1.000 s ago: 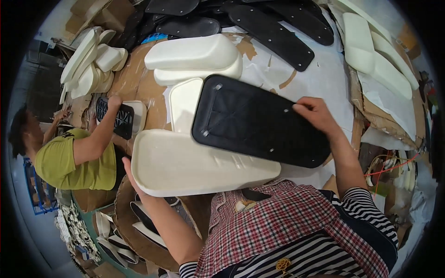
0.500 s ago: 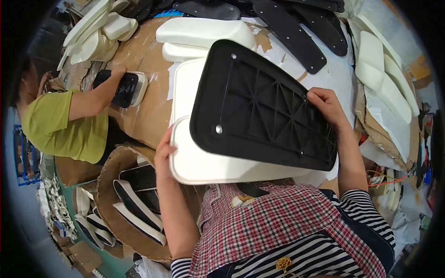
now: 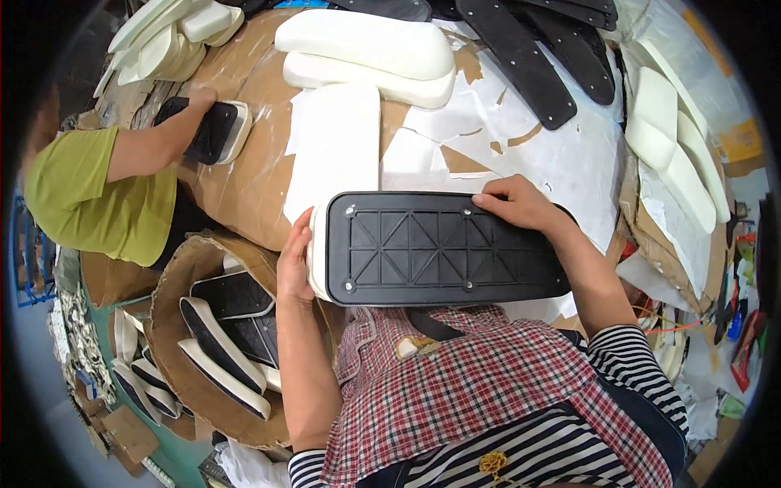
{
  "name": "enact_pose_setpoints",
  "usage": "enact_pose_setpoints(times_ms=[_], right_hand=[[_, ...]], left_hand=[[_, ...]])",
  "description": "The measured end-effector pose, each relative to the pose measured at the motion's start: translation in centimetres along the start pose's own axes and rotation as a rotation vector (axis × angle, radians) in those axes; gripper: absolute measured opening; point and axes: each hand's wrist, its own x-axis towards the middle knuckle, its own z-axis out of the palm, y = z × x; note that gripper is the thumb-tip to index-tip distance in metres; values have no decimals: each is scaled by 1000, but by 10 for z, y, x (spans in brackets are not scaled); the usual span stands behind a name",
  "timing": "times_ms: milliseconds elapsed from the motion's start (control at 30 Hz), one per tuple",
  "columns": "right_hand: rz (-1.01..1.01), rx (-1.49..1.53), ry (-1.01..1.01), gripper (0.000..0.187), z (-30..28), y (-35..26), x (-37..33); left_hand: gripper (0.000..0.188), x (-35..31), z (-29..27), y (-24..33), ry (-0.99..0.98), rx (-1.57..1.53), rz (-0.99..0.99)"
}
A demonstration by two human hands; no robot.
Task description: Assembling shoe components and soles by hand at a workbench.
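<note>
A long black plastic base panel [image 3: 407, 252], with ribs and small metal studs on its upper face, lies over a white foam pad [image 3: 318, 259]. Only the pad's left end shows past the panel. My left hand [image 3: 294, 260] grips that left end, its fingers closed along the side. Over the panel's far edge, right of the middle, my right hand [image 3: 525, 205] is closed, with the thumb on the ribbed face. The underside of the pad and most of my right fingers are hidden. Just beyond, another white foam pad [image 3: 346, 134] lies on the table.
Two stacked white pads [image 3: 366, 53] and several black panels [image 3: 521, 61] lie at the back. More white pads [image 3: 667, 138] stand at right. A co-worker [image 3: 106, 183] handles a panel and pad at left. A cardboard bin [image 3: 175, 325] at lower left holds finished-looking black-and-white pieces.
The black panel has come down from a tilted position onto the white pad and now lines up with it. My right hand has moved left along its far edge.
</note>
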Motion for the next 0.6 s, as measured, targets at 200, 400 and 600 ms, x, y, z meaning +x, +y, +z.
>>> enact_pose_setpoints(times_ms=[200,400,600], right_hand=[[47,-88,-40,36,11,-8,11],[59,-76,-23,37,17,-7,16],[47,-89,-15,36,21,-7,18]], left_hand=[[46,4,-6,-2,4,7,-17],[46,5,-5,0,5,8,-19],[46,5,-7,0,-29,19,0]])
